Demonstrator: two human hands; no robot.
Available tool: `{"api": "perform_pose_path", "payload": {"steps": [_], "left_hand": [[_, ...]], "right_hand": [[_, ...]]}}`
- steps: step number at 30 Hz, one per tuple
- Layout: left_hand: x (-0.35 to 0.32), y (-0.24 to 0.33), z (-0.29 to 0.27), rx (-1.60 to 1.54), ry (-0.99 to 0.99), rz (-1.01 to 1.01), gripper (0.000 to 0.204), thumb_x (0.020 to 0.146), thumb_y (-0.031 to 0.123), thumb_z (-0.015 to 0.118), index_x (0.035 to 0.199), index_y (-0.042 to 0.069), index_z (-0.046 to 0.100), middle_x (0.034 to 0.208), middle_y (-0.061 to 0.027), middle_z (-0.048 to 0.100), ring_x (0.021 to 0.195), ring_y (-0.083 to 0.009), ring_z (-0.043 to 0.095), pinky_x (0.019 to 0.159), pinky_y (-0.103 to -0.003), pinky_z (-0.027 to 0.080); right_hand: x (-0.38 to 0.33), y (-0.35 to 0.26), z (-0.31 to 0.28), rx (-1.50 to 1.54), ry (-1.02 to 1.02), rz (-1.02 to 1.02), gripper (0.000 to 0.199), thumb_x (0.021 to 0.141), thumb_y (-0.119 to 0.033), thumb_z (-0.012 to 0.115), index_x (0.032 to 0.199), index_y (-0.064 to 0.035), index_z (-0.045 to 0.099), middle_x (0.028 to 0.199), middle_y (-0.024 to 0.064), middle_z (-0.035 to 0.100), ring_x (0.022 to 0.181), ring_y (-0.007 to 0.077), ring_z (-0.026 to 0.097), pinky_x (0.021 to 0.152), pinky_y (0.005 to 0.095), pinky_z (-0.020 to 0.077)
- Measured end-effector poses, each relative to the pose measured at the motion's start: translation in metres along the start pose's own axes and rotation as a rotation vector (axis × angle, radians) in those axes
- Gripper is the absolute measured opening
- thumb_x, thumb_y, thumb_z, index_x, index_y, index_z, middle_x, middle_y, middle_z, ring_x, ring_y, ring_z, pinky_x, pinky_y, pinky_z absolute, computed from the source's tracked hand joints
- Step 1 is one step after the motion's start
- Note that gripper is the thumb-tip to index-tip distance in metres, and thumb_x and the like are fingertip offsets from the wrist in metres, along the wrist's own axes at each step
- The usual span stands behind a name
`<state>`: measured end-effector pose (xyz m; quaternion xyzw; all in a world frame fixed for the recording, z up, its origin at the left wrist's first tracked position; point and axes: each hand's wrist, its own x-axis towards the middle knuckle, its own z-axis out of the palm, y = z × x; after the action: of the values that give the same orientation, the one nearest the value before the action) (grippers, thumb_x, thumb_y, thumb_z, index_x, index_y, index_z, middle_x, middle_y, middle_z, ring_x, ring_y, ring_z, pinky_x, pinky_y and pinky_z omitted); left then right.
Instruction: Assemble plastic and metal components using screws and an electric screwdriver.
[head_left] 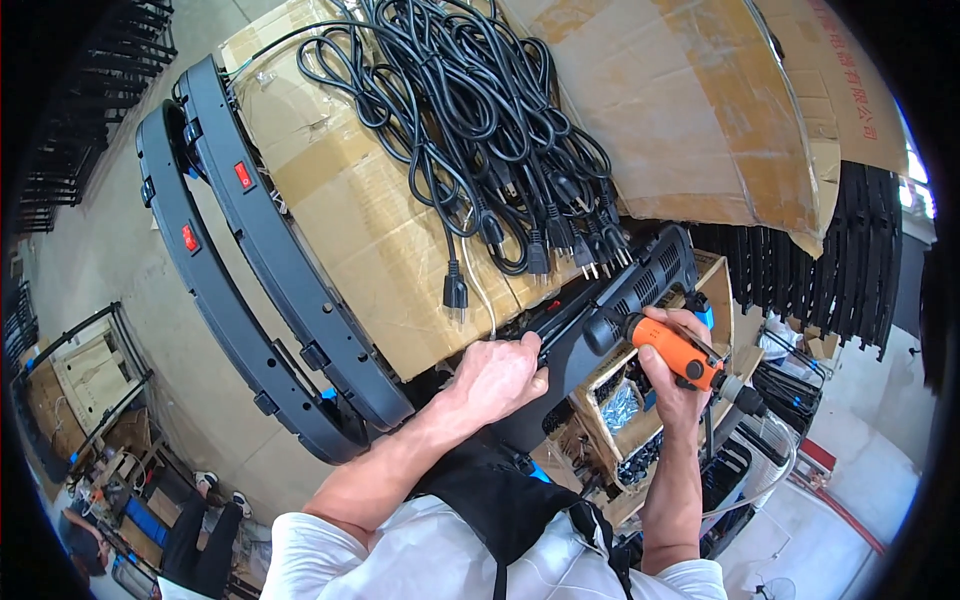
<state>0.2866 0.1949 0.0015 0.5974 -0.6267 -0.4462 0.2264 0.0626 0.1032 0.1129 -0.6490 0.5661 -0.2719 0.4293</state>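
Gripping the orange power driver (672,350) right of centre, right hand (676,398) should align it squarely; left hand (497,375) curled, contents unclear.

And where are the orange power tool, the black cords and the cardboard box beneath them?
Orange power tool (673,347), head view: middle of its orange body.
Black cords (475,108), head view: middle of the tangle.
Cardboard box (365,235), head view: bare part of its top.

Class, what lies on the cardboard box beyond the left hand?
A heap of black power cords lies on the cardboard box, plugs toward the person. Whatever is beneath the heap is covered and cannot be seen.
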Motion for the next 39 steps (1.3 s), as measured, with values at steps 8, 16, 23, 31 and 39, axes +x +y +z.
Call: {"api": "perform_pose_path", "payload": {"steps": [8, 16, 23, 31, 39], "left_hand": [[0.005, -0.008, -0.001, -0.074, -0.069, -0.003, 0.033, 0.092, 0.027, 0.07, 0.093, -0.004, 0.059, 0.073, -0.0274, 0.07, 0.072, -0.044, 0.074, 0.068, -0.052, 0.061], [0.003, -0.01, 0.004, -0.126, 0.009, -0.037, 0.034, 0.088, 0.027, 0.075, 0.091, -0.003, 0.06, 0.071, -0.0272, 0.068, 0.071, -0.0462, 0.072, 0.066, -0.055, 0.06], [0.004, -0.015, 0.009, -0.173, 0.027, -0.076, 0.034, 0.086, 0.03, 0.079, 0.091, -0.001, 0.065, 0.074, -0.0252, 0.07, 0.073, -0.0461, 0.072, 0.068, -0.055, 0.058], [-0.054, 0.036, 0.021, 0.12, -0.159, 0.339, 0.026, 0.094, 0.025, 0.07, 0.115, 0.01, 0.067, 0.074, -0.0139, 0.071, 0.074, -0.0344, 0.075, 0.06, -0.047, 0.058], [-0.071, 0.068, 0.077, 0.943, -0.539, 0.682, 0.019, 0.094, 0.017, 0.066, 0.105, 0.01, 0.079, 0.101, -0.0053, 0.081, 0.096, -0.0238, 0.079, 0.069, -0.038, 0.061]], "right_hand": [[0.003, -0.002, 0.007, -0.039, -0.003, 0.003, 0.049, 0.089, -0.008, 0.083, 0.132, -0.003, 0.061, 0.13, 0.0163, 0.071, 0.119, 0.0243, 0.069, 0.106, 0.0399, 0.0548], [0.006, -0.004, 0.007, -0.068, -0.072, -0.021, 0.047, 0.089, -0.008, 0.082, 0.131, -0.0019, 0.062, 0.131, 0.0169, 0.071, 0.118, 0.0246, 0.069, 0.107, 0.0398, 0.0536], [0.017, -0.004, 0.0, -0.165, -0.167, -0.092, 0.047, 0.09, -0.007, 0.081, 0.133, -0.0004, 0.062, 0.131, 0.0132, 0.07, 0.12, 0.0228, 0.067, 0.108, 0.0381, 0.0517], [0.02, 0.003, -0.002, -0.058, -0.143, -0.123, 0.048, 0.089, -0.006, 0.083, 0.134, -0.0022, 0.065, 0.122, 0.0094, 0.075, 0.112, 0.016, 0.07, 0.102, 0.0341, 0.0557], [0.02, 0.011, -0.008, -0.044, -0.136, -0.244, 0.045, 0.084, -0.02, 0.085, 0.126, -0.0103, 0.072, 0.111, 0.0045, 0.078, 0.103, 0.0143, 0.072, 0.097, 0.0324, 0.0566]]}}
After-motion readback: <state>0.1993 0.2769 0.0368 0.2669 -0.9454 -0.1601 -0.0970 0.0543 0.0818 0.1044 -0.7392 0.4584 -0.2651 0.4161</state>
